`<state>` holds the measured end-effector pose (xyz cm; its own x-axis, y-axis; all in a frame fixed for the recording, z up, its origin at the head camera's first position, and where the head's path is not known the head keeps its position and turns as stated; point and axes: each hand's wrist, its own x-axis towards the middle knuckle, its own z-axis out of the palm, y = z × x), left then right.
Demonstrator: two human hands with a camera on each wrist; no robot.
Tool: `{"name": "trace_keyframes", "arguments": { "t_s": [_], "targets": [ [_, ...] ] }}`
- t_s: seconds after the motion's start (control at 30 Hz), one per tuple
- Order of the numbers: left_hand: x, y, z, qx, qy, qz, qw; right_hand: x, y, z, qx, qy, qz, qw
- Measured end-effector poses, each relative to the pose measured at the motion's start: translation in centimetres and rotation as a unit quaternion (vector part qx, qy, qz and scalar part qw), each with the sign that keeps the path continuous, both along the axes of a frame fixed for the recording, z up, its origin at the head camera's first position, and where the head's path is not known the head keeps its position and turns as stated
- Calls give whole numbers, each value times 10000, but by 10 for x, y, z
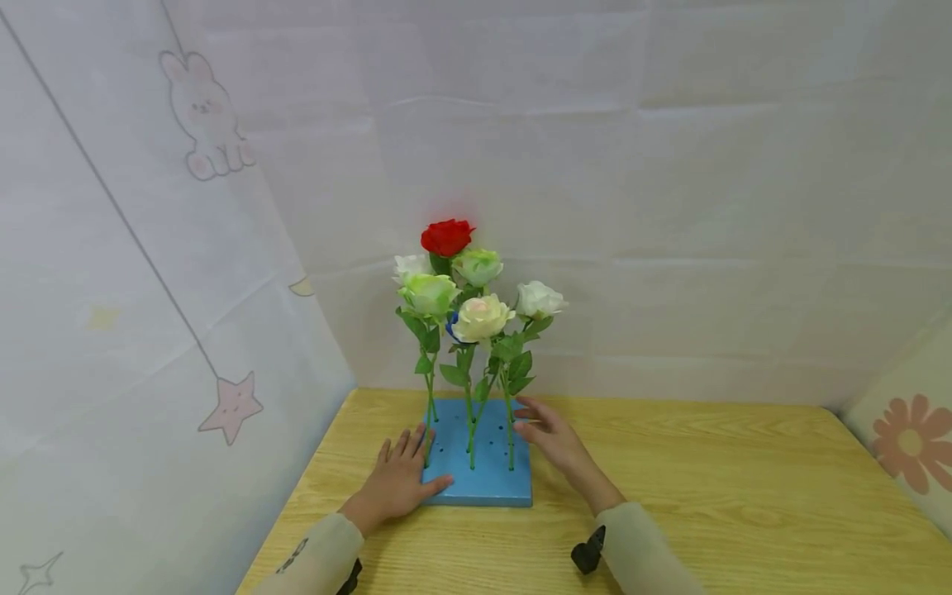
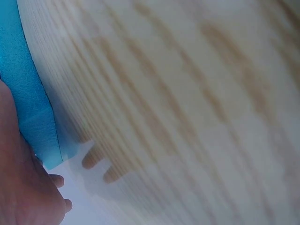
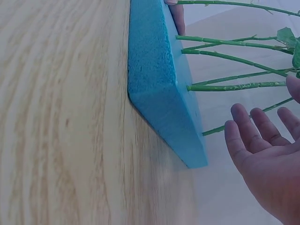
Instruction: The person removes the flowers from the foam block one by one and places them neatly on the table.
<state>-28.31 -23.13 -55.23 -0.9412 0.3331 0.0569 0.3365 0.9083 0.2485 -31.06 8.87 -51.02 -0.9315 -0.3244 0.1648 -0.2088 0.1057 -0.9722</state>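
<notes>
**Flanking the blue foam block**

Standing near the tabletop's (image 1: 706, 463) far left corner, the blue foam block (image 1: 487, 487) carries several artificial roses (image 1: 476, 314) upright in its holes (red topmost, the rest pale). The left hand (image 1: 397, 479) lies flat against the block's left edge, fingers straight, thumb touching its near corner. The right hand (image 1: 554, 438) hovers just beside the right edge, fingers relaxed and spread, holding nothing, near the green stems (image 3: 234, 65).

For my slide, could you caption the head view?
Both hands, left hand and right hand, flank a blue foam block holding roses.
</notes>
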Motion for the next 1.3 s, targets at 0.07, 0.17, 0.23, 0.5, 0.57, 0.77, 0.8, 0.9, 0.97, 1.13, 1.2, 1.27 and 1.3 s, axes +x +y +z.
{"name": "trace_keyframes", "arguments": {
  "t_s": [0.07, 0.17, 0.23, 0.5, 0.57, 0.77, 0.8, 0.9, 0.97, 1.13, 1.2, 1.27, 1.3],
  "targets": [
    [-1, 0, -1, -3, 4, -20, 10000, -1, -2, 1, -10, -36, 15, 10000],
    [-2, 0, -1, 14, 25, -20, 10000, -2, -5, 1, -35, -98, 8, 9999],
    [-2, 1, -1, -22, 0, -2, 10000, -2, -6, 0, -45, -120, 17, 9999],
    [-3, 1, -2, -194, -32, 79, 9998, -2, -10, 0, -344, -320, 262, 9986],
    [-3, 2, -1, -195, -42, 84, 9998, -3, -10, -1, -414, -352, 364, 9979],
    [0, 4, 3, -149, -108, 87, 9998, -3, -11, -3, -492, -423, 552, 9964],
    [0, 4, 4, -141, -106, 88, 9998, -3, -11, -4, -526, -431, 583, 9960],
    [1, 4, 4, -123, -82, 90, 9998, -4, -11, -5, -645, -571, 669, 9940],
    [1, 4, 3, -81, -61, 86, 9999, -4, -11, -5, -698, -615, 718, 9931],
    [-1, 3, -1, -164, -31, 155, 9997, -6, -12, -8, -709, -632, 775, 9925],
    [-1, 3, 0, -229, -65, 193, 9995, -5, -12, -8, -699, -630, 762, 9926],
    [0, 4, 3, -236, -130, 198, 9994, -5, -13, -7, -709, -658, 727, 9926],
    [0, 4, 5, -219, -172, 197, 9994, -4, -13, -7, -714, -674, 704, 9927]
  ]
}}
